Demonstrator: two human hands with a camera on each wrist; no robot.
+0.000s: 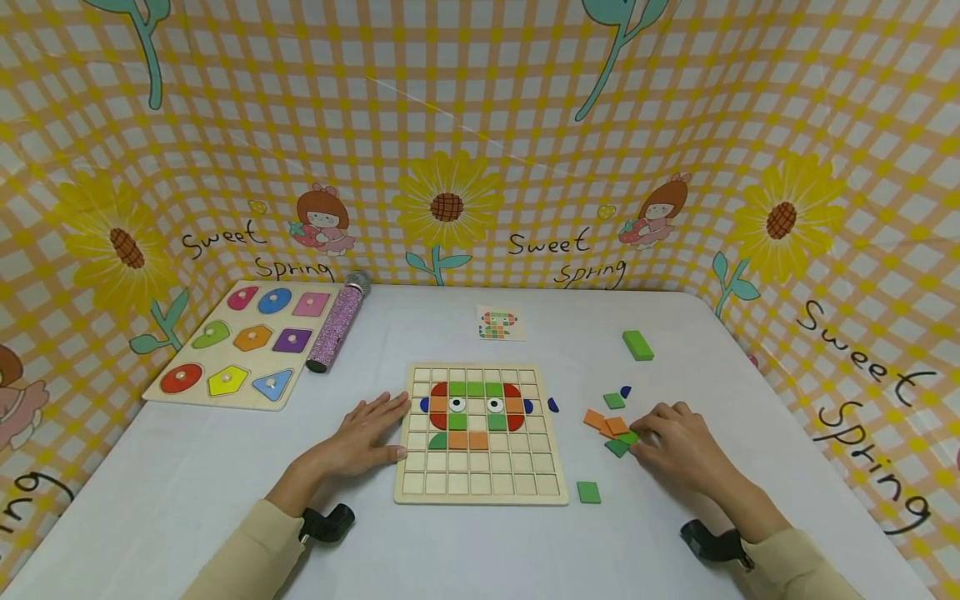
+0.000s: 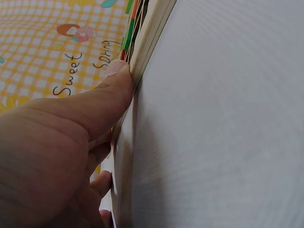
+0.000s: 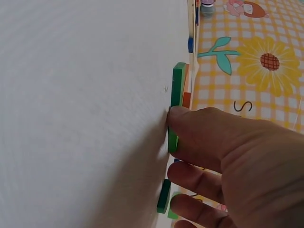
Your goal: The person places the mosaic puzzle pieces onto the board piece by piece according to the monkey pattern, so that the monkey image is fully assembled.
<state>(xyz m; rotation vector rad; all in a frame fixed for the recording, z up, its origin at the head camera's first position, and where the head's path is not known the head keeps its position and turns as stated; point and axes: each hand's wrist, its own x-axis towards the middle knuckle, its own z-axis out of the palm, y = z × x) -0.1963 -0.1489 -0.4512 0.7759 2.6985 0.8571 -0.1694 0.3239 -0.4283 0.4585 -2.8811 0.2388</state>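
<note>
1. The right hand [image 1: 678,443] pinches a green tile [image 1: 626,437] at three o'clock from the board [image 1: 457,483].
2. The left hand [image 1: 366,437], fingers extended, touches the board's nine o'clock edge.
3. The tile looks light, stiff, perhaps slippery; opposite edges should suit pinching.

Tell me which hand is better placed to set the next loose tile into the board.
The right hand, I'd judge: it pinches a green tile among the loose pieces right of the board. The left hand touches the board's left edge, away from those pieces, and seems better suited to steadying it.
</note>
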